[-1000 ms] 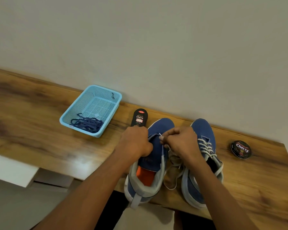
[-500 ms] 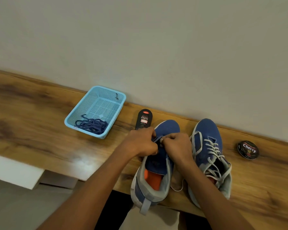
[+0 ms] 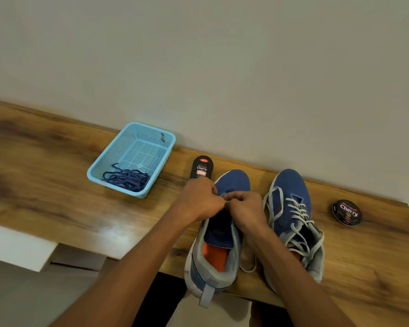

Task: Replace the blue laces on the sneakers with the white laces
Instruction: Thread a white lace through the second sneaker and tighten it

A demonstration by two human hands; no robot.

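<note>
Left hand (image 3: 200,199) and right hand (image 3: 244,210) both pinch the thin white lace (image 3: 248,270) at the front eyelets of the unlaced blue fabric sneaker (image 3: 219,232). Feed each tip squarely; equalise both ends. Discarded blue laces (image 3: 128,179) lie far left of it.

Basket (image 3: 151,135), polish bottle (image 3: 201,167) flank left; tin (image 3: 346,212) right.

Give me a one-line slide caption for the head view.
Both hands work at the unlaced left sneaker; the right sneaker already wears white laces.
</note>
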